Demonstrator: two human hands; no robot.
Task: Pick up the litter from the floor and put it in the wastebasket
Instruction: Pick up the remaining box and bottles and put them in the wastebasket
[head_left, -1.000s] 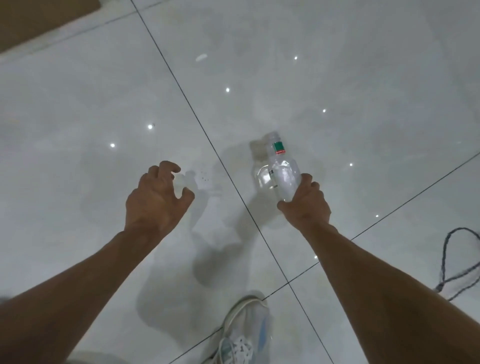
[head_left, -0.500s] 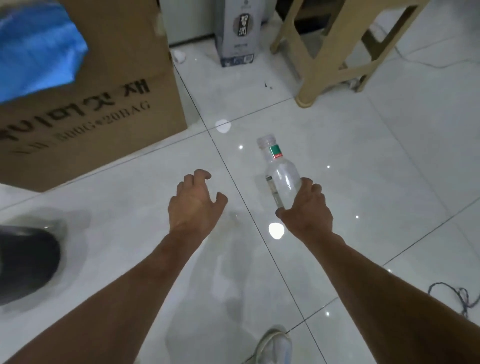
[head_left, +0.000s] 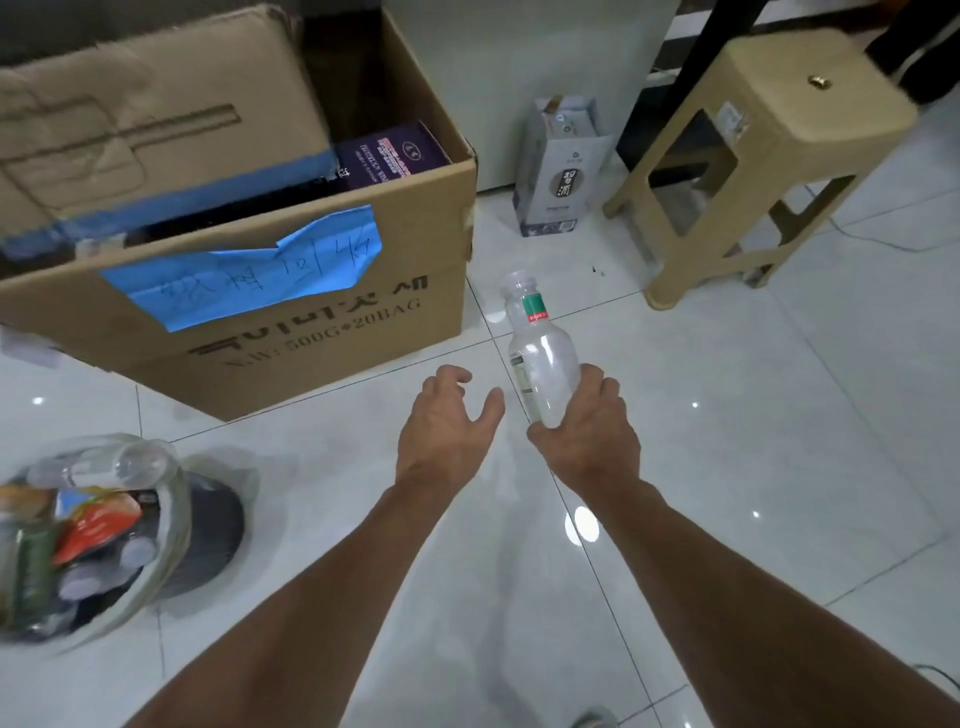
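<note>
My right hand (head_left: 589, 431) grips the lower part of a clear plastic bottle (head_left: 540, 358) with a green and red neck band and no cap; its neck points up and away from me. My left hand (head_left: 444, 431) hovers just left of it, fingers spread, holding nothing. The wastebasket (head_left: 202, 530), dark and lined with a clear bag, stands on the floor at the far left; it holds several bottles and wrappers, and part of it is cut off by the frame's edge.
A large open cardboard box (head_left: 322, 322) with a blue paper note stands ahead on the left. A small grey carton (head_left: 558, 176) leans by the wall. A beige plastic stool (head_left: 753, 150) stands at the right. The floor is glossy white tile.
The view has risen from the bare floor to the box, stool and wastebasket. My right hand has kept hold of the bottle and my left hand has moved closer to it.
</note>
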